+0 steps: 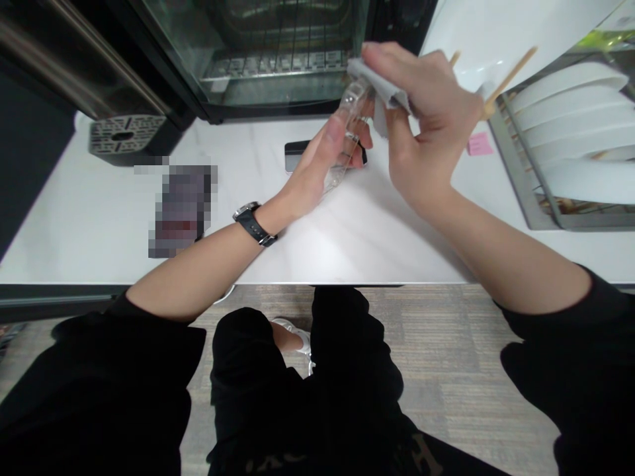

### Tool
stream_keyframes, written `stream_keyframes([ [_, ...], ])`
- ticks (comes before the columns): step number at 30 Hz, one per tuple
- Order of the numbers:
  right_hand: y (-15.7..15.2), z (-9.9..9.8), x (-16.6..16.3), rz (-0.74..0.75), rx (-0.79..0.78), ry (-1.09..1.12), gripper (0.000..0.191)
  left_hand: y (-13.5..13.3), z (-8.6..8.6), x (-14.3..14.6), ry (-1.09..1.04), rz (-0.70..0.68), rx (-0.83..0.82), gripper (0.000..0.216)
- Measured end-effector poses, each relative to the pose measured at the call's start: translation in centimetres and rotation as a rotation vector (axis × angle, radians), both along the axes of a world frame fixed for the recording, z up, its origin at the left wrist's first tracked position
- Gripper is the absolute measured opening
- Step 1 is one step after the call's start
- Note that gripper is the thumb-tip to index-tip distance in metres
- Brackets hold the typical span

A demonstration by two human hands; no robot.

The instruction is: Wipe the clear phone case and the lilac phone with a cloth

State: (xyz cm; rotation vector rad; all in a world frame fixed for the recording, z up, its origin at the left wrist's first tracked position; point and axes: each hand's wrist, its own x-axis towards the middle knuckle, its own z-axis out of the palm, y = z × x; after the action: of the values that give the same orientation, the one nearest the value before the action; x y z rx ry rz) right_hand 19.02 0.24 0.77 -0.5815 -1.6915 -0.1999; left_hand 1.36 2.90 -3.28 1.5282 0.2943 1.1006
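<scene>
My left hand (pixel 317 155), wearing a black-strapped watch, is closed around a clear phone case (pixel 353 96) with thick see-through corners. It holds the case tilted above the counter. My right hand (pixel 426 112) pinches a crumpled grey-white cloth (pixel 381 86) against the upper end of the case. Fingers and cloth hide part of that end. Behind my left hand, a dark flat object with a grey part (pixel 296 158) lies on the counter, mostly covered from view.
A glass-fronted oven (pixel 282 86) stands at the back of the white counter (pixel 347 244). Left are a drip tray (pixel 126 132) and a pixelated flat object (pixel 181 211). Right are a pink note (pixel 479 143), wooden sticks (pixel 513 76) and a rack of white plates (pixel 570 125).
</scene>
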Motion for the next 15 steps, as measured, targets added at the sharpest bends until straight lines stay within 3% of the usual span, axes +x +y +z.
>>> stream_keyframes([
  [5,-0.7,-0.1,-0.6,0.02,-0.174,0.102,0.042,-0.4,0.8,-0.4,0.072,0.032,-0.091,0.081],
  [8,-0.4,-0.3,-0.5,0.02,-0.19,0.187,0.031,-0.4,1.0,-0.4,0.04,-0.004,-0.104,0.077],
  [13,-0.8,0.2,-0.3,0.027,0.031,-0.043,0.039,-1.1,1.2,-0.2,0.025,0.008,-0.097,0.073],
  [15,-1.2,0.6,-0.4,0.063,0.145,-0.134,0.045,-1.6,1.3,-0.4,0.058,0.073,-0.176,0.069],
])
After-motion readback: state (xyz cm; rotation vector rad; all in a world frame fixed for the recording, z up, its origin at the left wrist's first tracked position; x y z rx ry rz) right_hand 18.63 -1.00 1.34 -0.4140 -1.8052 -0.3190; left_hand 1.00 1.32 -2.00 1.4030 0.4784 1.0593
